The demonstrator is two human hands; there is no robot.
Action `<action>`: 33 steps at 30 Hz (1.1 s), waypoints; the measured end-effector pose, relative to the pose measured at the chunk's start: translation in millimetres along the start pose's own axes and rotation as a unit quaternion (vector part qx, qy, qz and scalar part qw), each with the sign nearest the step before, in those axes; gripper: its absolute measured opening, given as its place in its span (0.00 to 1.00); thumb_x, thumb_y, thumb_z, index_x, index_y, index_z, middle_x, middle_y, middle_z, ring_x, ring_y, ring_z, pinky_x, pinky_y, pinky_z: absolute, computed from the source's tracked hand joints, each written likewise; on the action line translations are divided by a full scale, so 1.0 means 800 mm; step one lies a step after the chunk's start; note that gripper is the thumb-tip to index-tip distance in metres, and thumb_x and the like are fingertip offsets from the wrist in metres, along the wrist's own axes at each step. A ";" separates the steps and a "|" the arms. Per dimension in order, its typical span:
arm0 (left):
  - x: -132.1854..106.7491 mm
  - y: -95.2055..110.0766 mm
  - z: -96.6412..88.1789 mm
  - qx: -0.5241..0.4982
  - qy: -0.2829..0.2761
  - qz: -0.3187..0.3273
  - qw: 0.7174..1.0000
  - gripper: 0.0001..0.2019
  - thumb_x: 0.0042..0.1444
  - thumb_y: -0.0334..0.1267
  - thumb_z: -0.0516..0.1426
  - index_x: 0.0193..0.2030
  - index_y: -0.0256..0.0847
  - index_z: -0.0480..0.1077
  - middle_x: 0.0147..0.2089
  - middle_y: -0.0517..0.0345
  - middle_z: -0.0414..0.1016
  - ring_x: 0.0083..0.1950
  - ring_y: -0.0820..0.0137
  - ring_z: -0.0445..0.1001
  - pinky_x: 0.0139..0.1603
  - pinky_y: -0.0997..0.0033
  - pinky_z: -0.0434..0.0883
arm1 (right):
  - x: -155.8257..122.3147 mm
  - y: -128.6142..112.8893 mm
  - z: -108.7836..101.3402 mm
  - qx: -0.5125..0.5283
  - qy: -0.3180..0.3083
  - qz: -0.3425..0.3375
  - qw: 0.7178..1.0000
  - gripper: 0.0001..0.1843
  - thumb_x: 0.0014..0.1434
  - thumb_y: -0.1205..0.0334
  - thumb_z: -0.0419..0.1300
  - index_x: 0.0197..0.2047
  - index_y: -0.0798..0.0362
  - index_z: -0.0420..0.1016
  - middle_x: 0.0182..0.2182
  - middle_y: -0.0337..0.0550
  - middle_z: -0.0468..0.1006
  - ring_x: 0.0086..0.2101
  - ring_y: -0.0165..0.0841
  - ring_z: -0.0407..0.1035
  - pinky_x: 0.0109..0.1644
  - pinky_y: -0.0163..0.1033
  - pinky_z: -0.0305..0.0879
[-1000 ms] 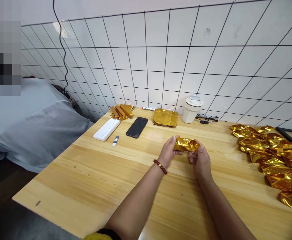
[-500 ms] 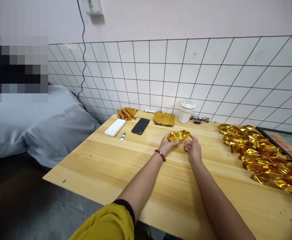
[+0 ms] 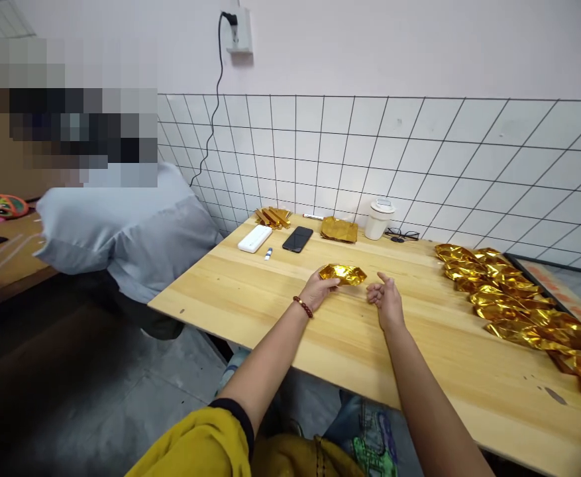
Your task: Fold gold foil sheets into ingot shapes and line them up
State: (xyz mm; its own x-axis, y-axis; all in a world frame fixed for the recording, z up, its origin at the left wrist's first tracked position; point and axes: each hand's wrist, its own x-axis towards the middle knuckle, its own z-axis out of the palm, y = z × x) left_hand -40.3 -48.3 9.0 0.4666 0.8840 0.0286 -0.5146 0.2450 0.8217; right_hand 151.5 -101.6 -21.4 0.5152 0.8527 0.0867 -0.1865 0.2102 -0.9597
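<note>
My left hand (image 3: 318, 290), with a beaded bracelet at the wrist, grips the near-left end of a folded gold foil paper ingot (image 3: 346, 274) just above the table. The ingot's right end points toward my right hand (image 3: 385, 301), which is apart from it. This right hand holds nothing; its thumb and forefinger are spread and the other fingers are loosely curled. Several more folded gold foil pieces (image 3: 506, 308) lie in rows at the right side of the table. Behind my hands lies a flat stack of gold foil paper (image 3: 338, 230).
On the wooden table (image 3: 250, 308) are a white power bank (image 3: 255, 238), a black phone (image 3: 297, 239), a small blue-and-white tube (image 3: 268, 254), gold strips (image 3: 273, 217), a marker (image 3: 313, 216), a white lidded cup (image 3: 378, 220) and glasses (image 3: 402, 235). A person in a grey shirt (image 3: 136, 218) sits at the left.
My right hand has come away from the ingot's right end, and its fingers have loosened. The left hand has shifted the ingot slightly left. The view has swung left, showing more of the person.
</note>
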 end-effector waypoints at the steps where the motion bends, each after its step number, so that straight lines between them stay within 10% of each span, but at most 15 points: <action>1: -0.002 0.000 0.000 0.013 0.005 0.013 1.000 0.28 0.37 0.31 0.71 0.49 0.37 0.75 0.45 0.53 0.78 0.39 0.71 0.74 0.37 0.73 0.69 | -0.008 -0.001 0.000 -0.009 -0.005 -0.002 1.000 0.44 0.49 0.25 0.58 0.55 0.53 0.68 0.27 0.36 0.77 0.21 0.27 0.68 0.26 0.33 0.63; 12: 0.001 -0.014 0.002 0.076 -0.013 0.058 0.995 0.27 0.40 0.25 0.69 0.50 0.38 0.74 0.44 0.54 0.77 0.45 0.68 0.73 0.53 0.64 0.69 | -0.031 -0.019 0.019 -0.075 -0.069 -0.035 0.994 0.35 0.47 0.36 0.68 0.48 0.56 0.76 0.20 0.31 0.72 0.17 0.25 0.60 0.21 0.32 0.56; 18: 0.014 -0.032 0.002 0.023 -0.001 0.083 0.996 0.45 0.31 0.25 0.73 0.60 0.40 0.66 0.52 0.53 0.73 0.50 0.67 0.75 0.58 0.60 0.69 | -0.035 -0.021 0.033 -0.047 -0.043 -0.016 0.998 0.32 0.36 0.45 0.75 0.41 0.53 0.72 0.20 0.32 0.75 0.17 0.25 0.63 0.21 0.32 0.61; 33: 0.009 -0.033 0.009 0.093 -0.073 0.045 0.992 0.21 0.34 0.37 0.74 0.36 0.37 0.76 0.37 0.53 0.80 0.36 0.69 0.76 0.42 0.67 0.73 | -0.039 -0.013 0.046 -0.069 -0.097 0.014 0.993 0.32 0.37 0.49 0.75 0.40 0.50 0.65 0.21 0.33 0.78 0.20 0.29 0.71 0.24 0.33 0.68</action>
State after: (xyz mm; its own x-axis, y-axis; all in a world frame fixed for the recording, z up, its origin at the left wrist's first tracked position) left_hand -17.8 -51.7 -8.5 0.5314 0.8284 0.1770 -0.4239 0.0791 0.9022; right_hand 106.8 -113.0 -4.1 0.3376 0.9364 0.0956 -0.0753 0.1281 -0.9889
